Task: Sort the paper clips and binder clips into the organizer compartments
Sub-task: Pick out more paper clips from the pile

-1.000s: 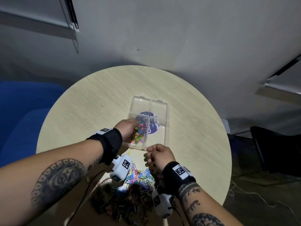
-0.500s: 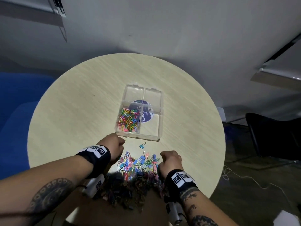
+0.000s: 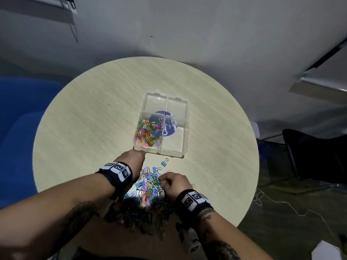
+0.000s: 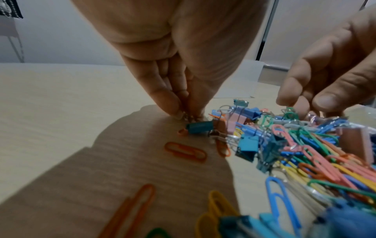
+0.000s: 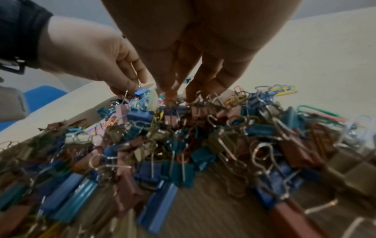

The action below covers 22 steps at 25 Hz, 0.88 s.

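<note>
Pinching at the far-left edge of the mixed clip pile [image 3: 148, 184], my left hand [image 3: 132, 162] had thumb and fingertips [image 4: 175, 111] closed on wire that appeared to be the handle of a teal binder clip [image 4: 200, 127]. That clip lay flat on the round table [image 3: 84, 119], directly at the fingertips, long axis running 3 to 9 o'clock, handles pointing toward my fingers. My right hand [image 3: 173, 182] had its fingers curled into the pile; whether it held anything could not be determined. From the pile, the clear organizer [image 3: 185, 139] sat at 12 o'clock, nearer my left hand, with paper clips [image 3: 149, 134] in its near-left compartment.
</note>
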Motion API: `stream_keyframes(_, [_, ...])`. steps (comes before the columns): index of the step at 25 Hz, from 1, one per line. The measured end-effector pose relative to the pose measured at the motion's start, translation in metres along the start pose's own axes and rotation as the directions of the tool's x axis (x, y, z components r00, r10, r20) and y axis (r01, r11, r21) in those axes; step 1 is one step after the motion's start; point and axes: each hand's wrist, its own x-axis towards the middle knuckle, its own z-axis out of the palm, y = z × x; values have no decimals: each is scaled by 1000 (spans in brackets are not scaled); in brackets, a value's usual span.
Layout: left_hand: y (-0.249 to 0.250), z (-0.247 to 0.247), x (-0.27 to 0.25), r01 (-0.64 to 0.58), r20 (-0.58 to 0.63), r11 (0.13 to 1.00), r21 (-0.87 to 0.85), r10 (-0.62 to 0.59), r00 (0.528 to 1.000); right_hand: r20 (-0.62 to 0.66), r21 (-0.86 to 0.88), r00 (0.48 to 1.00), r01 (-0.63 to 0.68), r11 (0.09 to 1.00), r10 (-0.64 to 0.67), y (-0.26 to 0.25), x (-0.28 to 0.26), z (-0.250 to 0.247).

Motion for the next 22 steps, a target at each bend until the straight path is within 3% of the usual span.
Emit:
stream_keyframes(5, [-1, -4, -2, -14, 43, 997, -71, 17, 999, -86, -27, 996, 5, 1000, -7, 1, -5, 0])
stream_keyframes(7, [-13, -9, -6, 41, 30, 966, -255, -35, 999, -82, -70, 996, 39, 997, -45, -2, -4, 6])
stream_keyframes(9, [-27, -12, -16, 143, 20, 871, -469, -152, 988, -77, -95, 995, 62, 994, -69, -9, -3, 8])
stream_keyframes(11, [-44, -14, -29, 241, 68, 664, -708, -275, 959, -72, -122, 991, 100, 988, -109, -19, 2, 11])
stream_keyframes(14, [-64, -10, -50, 301, 243, 133, -944, -331, 912, -56, -212, 984, 155, 965, -170, -41, 9, 15])
stream_keyframes(15, [-70, -7, -57, 317, 289, 36, -948, -325, 900, -54, -250, 980, 170, 953, -189, -49, 13, 15])
stream_keyframes(16, [-76, -4, -63, 336, 321, -9, -942, -319, 891, -46, -290, 976, 192, 938, -214, -56, 19, 13])
stream_keyframes(18, [-83, 5, -70, 351, 339, -20, -936, -316, 886, -8, -401, 967, 230, 887, -254, -65, 33, 9])
stream_keyframes(20, [-91, 14, -75, 352, 326, 22, -936, -329, 886, 52, -489, 969, 236, 840, -242, -72, 44, 11])
stream_keyframes(22, [-102, 22, -80, 354, 259, 227, -907, -362, 895, 87, -557, 972, 229, 798, -218, -76, 47, 17])
